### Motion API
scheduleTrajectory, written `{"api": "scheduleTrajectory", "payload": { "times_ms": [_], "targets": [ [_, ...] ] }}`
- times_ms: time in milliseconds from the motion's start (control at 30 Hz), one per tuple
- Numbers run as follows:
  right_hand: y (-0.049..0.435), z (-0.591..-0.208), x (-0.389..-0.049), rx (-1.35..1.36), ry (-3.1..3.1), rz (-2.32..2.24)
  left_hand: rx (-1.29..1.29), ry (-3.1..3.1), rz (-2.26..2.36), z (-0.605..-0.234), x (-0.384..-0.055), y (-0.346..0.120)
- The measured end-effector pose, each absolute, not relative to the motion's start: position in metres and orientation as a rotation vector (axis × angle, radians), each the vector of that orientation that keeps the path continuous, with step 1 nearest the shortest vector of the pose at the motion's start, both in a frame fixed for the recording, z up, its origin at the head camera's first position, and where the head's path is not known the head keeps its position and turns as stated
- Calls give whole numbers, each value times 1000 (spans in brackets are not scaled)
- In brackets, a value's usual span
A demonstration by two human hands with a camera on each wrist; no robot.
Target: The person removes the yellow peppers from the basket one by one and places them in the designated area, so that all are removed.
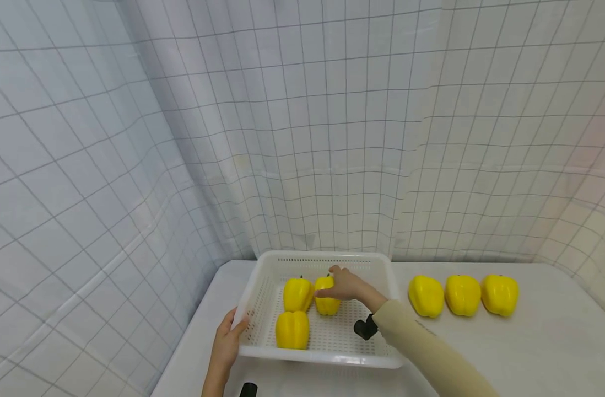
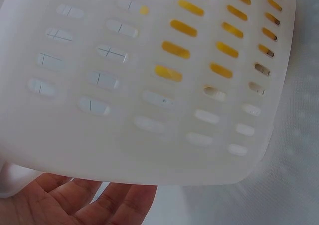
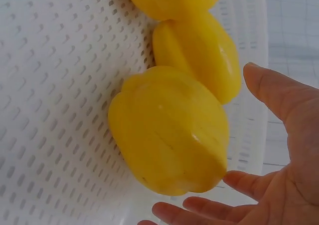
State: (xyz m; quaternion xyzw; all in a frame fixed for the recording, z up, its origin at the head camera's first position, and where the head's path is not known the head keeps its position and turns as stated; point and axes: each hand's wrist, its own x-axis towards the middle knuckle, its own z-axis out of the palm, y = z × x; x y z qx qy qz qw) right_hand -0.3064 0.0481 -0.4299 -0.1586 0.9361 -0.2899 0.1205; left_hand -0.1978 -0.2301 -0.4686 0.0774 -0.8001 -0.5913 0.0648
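A white perforated plastic basket (image 1: 327,357) rests on the table with three yellow bell peppers inside: one at back left (image 1: 297,295), one at front left (image 1: 292,331), and one further right (image 1: 326,306). My left hand (image 1: 225,343) grips the basket's left rim, thumb over the edge; in the left wrist view its fingers (image 2: 107,205) lie beneath the rim. Over the right-hand pepper is my right hand (image 1: 349,285), thumb and fingers spread. Seen from the right wrist, one fingertip is at the edge of that pepper (image 3: 169,130), possibly touching; no finger curls round it.
Three more yellow bell peppers stand in a row on the table right of the basket: left (image 1: 426,296), middle (image 1: 463,295), right (image 1: 500,295). A white gridded curtain (image 1: 322,138) hangs behind and to the left. Black devices (image 1: 366,327) sit at the wrists.
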Motion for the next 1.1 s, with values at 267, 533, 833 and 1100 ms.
{"api": "scheduleTrajectory", "payload": {
  "times_ms": [267,533,833,1100],
  "targets": [
    [39,-440,-309,-415,2762,-806,251,-2398,-1792,-468,-198,-228],
    [35,-438,-308,-333,2761,-789,208,-2379,-1809,-469,-198,-230],
    [33,-440,-310,-331,2795,-758,204,-2383,-1792,-469,-198,-230],
    [37,-447,-308,-292,2754,-779,210,-2368,-1805,-470,-197,-229]
  ]
}}
